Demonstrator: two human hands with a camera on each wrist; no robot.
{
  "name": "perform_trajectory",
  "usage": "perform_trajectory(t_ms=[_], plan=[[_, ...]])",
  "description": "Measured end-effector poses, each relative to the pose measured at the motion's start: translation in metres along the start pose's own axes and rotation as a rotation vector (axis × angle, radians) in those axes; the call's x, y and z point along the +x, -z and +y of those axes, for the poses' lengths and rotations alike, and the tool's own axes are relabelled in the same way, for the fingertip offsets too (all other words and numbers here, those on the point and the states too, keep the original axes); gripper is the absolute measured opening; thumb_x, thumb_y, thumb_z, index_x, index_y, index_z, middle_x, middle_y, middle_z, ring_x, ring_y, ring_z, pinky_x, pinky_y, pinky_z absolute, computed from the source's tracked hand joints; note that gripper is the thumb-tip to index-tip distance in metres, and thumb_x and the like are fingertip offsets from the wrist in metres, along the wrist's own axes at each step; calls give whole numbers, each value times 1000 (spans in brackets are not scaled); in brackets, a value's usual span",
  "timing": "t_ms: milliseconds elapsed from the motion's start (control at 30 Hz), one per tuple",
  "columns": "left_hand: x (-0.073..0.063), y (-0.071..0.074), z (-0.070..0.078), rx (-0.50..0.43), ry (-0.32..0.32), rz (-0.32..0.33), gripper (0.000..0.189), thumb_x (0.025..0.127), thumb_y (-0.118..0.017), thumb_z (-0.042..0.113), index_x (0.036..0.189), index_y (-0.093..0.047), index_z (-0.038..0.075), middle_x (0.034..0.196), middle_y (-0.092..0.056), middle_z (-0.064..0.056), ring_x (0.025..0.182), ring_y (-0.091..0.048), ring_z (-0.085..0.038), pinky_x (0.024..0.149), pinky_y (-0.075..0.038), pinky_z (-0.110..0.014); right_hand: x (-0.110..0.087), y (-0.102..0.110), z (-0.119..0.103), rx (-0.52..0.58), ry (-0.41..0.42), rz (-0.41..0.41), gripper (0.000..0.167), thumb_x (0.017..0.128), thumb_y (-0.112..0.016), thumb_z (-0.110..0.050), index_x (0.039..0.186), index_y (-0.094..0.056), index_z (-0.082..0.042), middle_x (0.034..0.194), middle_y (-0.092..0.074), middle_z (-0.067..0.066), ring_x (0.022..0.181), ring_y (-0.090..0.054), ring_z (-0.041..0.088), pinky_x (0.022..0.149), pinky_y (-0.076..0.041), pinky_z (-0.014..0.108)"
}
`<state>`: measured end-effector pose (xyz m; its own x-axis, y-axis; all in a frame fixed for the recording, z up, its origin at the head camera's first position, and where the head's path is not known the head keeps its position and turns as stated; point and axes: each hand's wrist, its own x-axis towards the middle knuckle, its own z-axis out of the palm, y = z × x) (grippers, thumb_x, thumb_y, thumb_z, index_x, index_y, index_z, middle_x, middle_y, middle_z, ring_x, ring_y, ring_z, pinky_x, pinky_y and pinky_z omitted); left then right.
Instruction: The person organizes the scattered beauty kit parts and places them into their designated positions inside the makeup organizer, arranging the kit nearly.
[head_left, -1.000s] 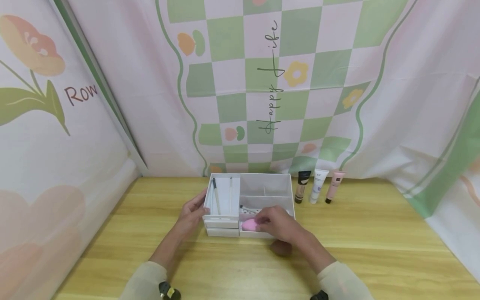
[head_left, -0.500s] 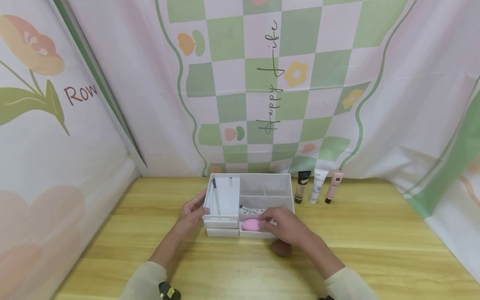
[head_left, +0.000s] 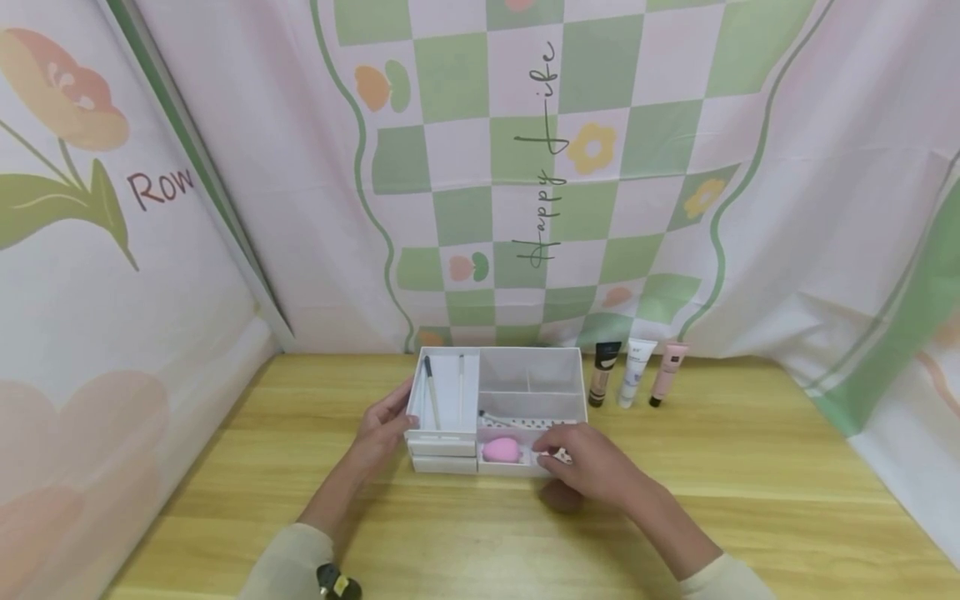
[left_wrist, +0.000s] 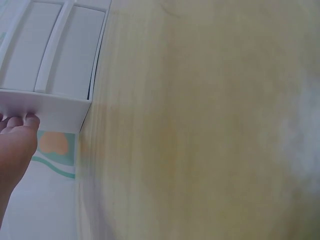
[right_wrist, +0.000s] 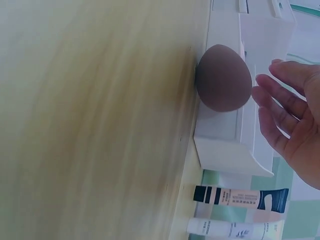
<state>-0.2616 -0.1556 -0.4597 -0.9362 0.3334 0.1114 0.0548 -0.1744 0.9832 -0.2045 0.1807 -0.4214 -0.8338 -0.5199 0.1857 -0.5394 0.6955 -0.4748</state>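
Note:
A white makeup organizer (head_left: 442,448) stands at the back of the table. My left hand (head_left: 385,429) holds its left side, thumb at the rim; in the left wrist view the fingertips touch the side wall. A pink makeup sponge (head_left: 501,450) lies in the front right compartment. My right hand (head_left: 588,458) is over that compartment's right end, fingers loosely bent and nothing between them, as the right wrist view shows. Under it, a brown egg-shaped makeup sponge (right_wrist: 223,78) sits on the table before the organizer, partly hidden in the head view.
Two slim brushes (head_left: 432,392) lie in the organizer's top left tray, and another brush (head_left: 495,419) in a middle compartment. Right of the organizer stand a black-and-beige tube (head_left: 603,375), a white tube (head_left: 636,372) and a pink tube (head_left: 668,373). A patterned curtain (head_left: 525,208) hangs behind.
My right hand has let go of the pink makeup sponge and drawn back to the right, leaving the sponge in the front compartment. The left hand stays at the organizer's side.

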Motion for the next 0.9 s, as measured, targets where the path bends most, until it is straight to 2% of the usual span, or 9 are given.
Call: perform_trajectory(t_ms=[133,333,633,900], plan=[[0,0,1,2,-3,-4,74,92,-51,-3,160,-20,0,172,-12,-16,160,-12,-35,123,-28,-29,-8,2,3,23,-15,-2,15,92,-70,-12,105,-77,-8,97,-77,-1,88,-68,8,77,-62,26],[-2,-1,1,-3,-4,-8,75,91,-51,-4,159,-19,-1,172,-11,-16,160,-12,-36,123,-28,-29,-18,2,7,55,2,21,15,90,-71,-10,103,-76,-7,98,-78,4,86,-69,8,77,-64,31],[-1,1,0,5,-5,-12,75,91,-51,-4,160,-20,-1,172,-11,-17,160,-12,-36,123,-29,-30,-33,5,13,76,-4,26,16,92,-71,-14,105,-76,-7,97,-77,1,85,-68,5,71,-62,23],[-1,0,1,-5,-1,-4,75,91,-51,-5,159,-20,-1,171,-12,-17,160,-13,-36,122,-30,-29,-42,6,14,54,-29,24,15,87,-77,-19,101,-76,-14,94,-75,-5,86,-68,8,71,-60,20]])
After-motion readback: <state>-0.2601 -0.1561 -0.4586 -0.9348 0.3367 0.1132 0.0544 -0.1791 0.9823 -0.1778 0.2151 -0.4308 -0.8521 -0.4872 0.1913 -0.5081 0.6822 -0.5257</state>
